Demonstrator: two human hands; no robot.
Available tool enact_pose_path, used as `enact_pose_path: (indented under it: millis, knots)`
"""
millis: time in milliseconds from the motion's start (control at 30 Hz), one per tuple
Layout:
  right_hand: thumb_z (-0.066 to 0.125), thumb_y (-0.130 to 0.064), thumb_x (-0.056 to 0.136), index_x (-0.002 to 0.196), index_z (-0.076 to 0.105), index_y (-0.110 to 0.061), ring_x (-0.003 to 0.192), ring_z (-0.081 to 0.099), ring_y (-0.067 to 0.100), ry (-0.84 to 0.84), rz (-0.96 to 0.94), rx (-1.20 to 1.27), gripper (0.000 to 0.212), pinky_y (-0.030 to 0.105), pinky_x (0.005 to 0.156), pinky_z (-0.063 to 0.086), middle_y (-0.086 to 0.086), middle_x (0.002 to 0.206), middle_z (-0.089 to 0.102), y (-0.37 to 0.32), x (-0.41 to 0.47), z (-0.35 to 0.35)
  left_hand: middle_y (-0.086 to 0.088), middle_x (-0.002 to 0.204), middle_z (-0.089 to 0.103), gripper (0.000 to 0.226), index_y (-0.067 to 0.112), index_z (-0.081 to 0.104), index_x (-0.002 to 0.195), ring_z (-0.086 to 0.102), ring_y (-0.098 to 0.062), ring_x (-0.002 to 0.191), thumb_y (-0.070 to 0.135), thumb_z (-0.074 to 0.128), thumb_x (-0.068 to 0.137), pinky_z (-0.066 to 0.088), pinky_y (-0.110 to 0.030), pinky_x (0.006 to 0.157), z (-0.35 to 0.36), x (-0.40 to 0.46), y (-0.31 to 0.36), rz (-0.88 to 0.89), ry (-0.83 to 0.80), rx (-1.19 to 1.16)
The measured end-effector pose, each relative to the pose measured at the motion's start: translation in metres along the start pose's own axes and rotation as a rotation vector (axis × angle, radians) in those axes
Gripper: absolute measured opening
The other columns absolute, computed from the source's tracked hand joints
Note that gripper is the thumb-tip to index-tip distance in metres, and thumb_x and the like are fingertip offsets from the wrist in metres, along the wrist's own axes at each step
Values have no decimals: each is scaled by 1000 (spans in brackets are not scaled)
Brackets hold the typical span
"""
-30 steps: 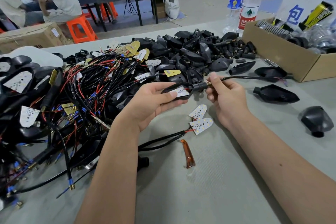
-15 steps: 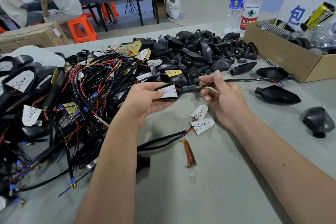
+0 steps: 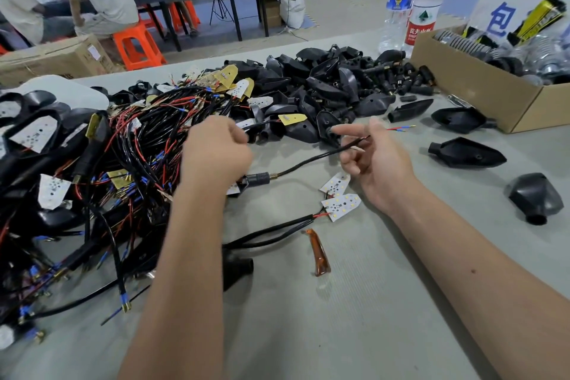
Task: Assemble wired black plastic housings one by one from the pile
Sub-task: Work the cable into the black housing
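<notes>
Wired black housing (image 3: 246, 183) low over the grey worktop (image 3: 354, 302), mostly hidden under the left hand (image 3: 216, 157), only its threaded neck and a corner of white board showing. Left hand curled into a fist over it, gripping it. Black cable (image 3: 308, 162) running from the neck up and right, across the loosely spread fingers of the right hand (image 3: 374, 163), palm up, index finger extended, cable resting on the fingers rather than pinched; red and blue wire ends (image 3: 401, 128) sticking out past the thumb. Just below the right hand, two white LED boards (image 3: 339, 197) lying on the worktop with black leads trailing left. Amber strip (image 3: 319, 253) near those leads. To the left, a tangle of red and black wired units (image 3: 101, 170) crowding the left forearm. Behind the hands, pile of empty black housings (image 3: 324, 86). To the right, three loose housings (image 3: 465, 153) on the worktop and a cardboard box (image 3: 481, 92) of parts. Two water bottles (image 3: 413, 0) behind the box. In the background, people seated on orange stools (image 3: 135, 46) at another table.
</notes>
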State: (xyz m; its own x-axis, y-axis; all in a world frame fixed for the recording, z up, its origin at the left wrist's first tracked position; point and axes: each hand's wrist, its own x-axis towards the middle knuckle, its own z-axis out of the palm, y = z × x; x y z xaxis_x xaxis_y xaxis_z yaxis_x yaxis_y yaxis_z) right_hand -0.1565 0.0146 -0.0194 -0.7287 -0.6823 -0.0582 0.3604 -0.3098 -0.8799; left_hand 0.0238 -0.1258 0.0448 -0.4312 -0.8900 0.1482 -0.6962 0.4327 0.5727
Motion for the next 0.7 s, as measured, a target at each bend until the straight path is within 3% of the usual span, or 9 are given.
enact_pose_path:
  millis: [67,167,300,400,567,700]
  knots:
    - [30,-39,113,95,76,-4,50,50,14,-8,-8,-23,60,21,40,33,8,73,55,1,-1,1,6,85,74,6,22,76,88,70,-16,83,19,71,89,59,-36,87,24,-8,21,162,-7,-95]
    - [30,-42,113,98,76,-6,50,50,14,-36,-31,-54,61,21,41,36,5,66,56,1,-2,0,9,75,72,8,22,76,84,67,-8,72,28,78,88,59,-36,79,63,-25,42,278,-136,-284]
    - [29,-44,112,100,78,-9,50,48,13,-84,-60,-72,61,21,41,35,-1,62,60,3,0,-2,16,72,69,7,26,73,87,66,-3,72,20,76,89,58,-34,75,87,-29,41,398,-96,-327]
    - [30,-48,111,98,81,-14,50,45,16,-111,-70,-124,63,23,41,34,4,64,58,2,1,-4,20,67,64,10,26,74,86,60,-1,67,17,73,90,51,-29,69,87,-28,38,443,-100,-397]
    - [48,-56,102,57,71,-17,44,41,18,70,-264,-475,64,24,44,30,6,50,50,-3,8,-16,20,57,54,15,26,72,80,47,-1,57,19,71,94,35,-23,59,82,-27,40,457,-98,-403]
    - [49,-55,101,46,56,-15,40,32,12,143,-329,-552,69,27,48,27,-5,40,38,-7,11,-23,17,60,57,15,22,71,79,45,-1,53,19,72,94,35,-21,59,80,-25,37,433,-144,-363]
